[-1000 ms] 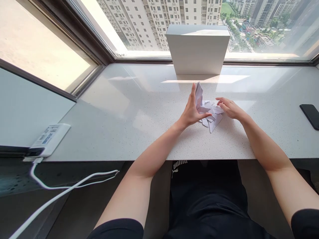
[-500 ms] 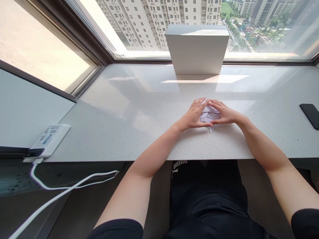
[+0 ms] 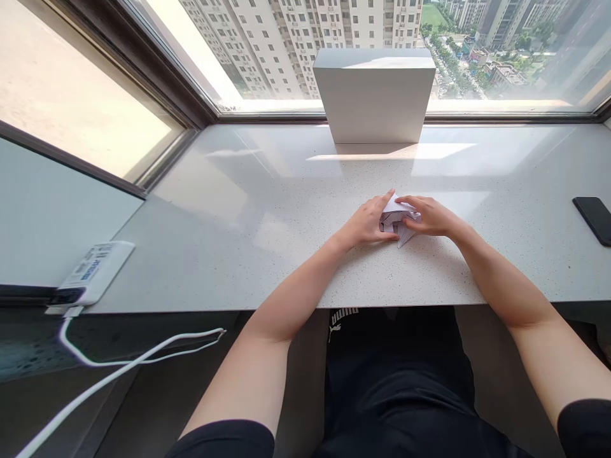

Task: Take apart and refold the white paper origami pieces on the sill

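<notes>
Folded white paper piece point(image 3: 394, 217), held between left hand point(image 3: 366, 222) and right hand point(image 3: 429, 216), on speckled stone tabletop point(image 3: 286, 267).
Fingers were curled against the paper from both sides and clamped on it. Paper was located mid-tabletop; white box point(image 3: 375, 95) was placed at 12 o'clock, black smartphone point(image 3: 593, 221) at 3 o'clock.

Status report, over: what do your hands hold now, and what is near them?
Left hand, right hand on folded white paper, on stone sill. White box beyond, apart.
</notes>
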A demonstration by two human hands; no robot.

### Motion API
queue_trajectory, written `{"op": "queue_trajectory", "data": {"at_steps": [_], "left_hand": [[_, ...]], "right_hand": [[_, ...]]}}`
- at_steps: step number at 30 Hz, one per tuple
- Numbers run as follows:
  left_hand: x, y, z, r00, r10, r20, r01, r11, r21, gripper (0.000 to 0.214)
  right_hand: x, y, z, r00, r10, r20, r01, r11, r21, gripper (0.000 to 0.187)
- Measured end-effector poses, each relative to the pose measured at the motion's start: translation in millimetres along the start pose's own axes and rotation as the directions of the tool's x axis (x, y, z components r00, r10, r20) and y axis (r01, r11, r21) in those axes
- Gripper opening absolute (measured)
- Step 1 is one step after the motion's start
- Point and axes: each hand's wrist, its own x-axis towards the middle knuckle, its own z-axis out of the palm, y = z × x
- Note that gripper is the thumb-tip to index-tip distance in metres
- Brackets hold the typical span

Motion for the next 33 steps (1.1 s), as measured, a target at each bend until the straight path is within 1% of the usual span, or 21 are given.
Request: {"op": "queue_trajectory", "data": {"at_steps": [5, 10, 13, 17, 20, 24, 27, 29, 33], "left_hand": [[1, 2, -1.7, 0.993, 0.009, -0.120, -0.008, 1.000, 0.006, 0.108], [3, 1, -3.3, 0.969, -0.037, -0.243, 0.037, 0.999, -0.005, 0.092], [5, -1, -3.8, 0.955, -0.029, -0.296, 0.024, 1.000, -0.018, 0.080], [7, 0, -5.2, 0.941, -0.005, -0.340, -0.015, 0.998, -0.058, 0.072], [7, 2, -7.3, 0.928, -0.012, -0.372, -0.025, 0.995, -0.094, 0.067], [7, 4, -10.7, 0.923, -0.024, -0.383, -0.039, 0.987, -0.155, 0.059], [7, 4, -13.2, 0.920, -0.054, -0.389, -0.022, 0.982, -0.187, 0.051], [7, 3, -14.7, 0.910, -0.078, -0.407, -0.005, 0.980, -0.198, 0.043], [9, -2, -17.3, 0.870, -0.148, -0.470, 0.039, 0.972, -0.233, 0.029]], "right_hand": [[0, -7, -3, 0.996, 0.021, -0.092, -0.023, 1.000, -0.017, 0.059], [1, -7, -3, 0.981, 0.067, -0.184, -0.062, 0.998, 0.032, 0.052], [1, -7, -3, 0.969, 0.068, -0.236, -0.055, 0.997, 0.060, 0.051], [3, -9, -5, 0.953, 0.080, -0.293, -0.049, 0.993, 0.112, 0.053], [4, -10, -6, 0.933, 0.117, -0.340, -0.046, 0.977, 0.210, 0.055], [6, -9, -6, 0.903, 0.170, -0.394, -0.038, 0.946, 0.322, 0.054], [7, -7, -5, 0.879, 0.210, -0.429, -0.061, 0.940, 0.336, 0.053], [7, -6, -5, 0.865, 0.244, -0.439, -0.091, 0.936, 0.341, 0.053], [10, 1, -5, 0.843, 0.276, -0.461, -0.106, 0.927, 0.361, 0.056]]}}
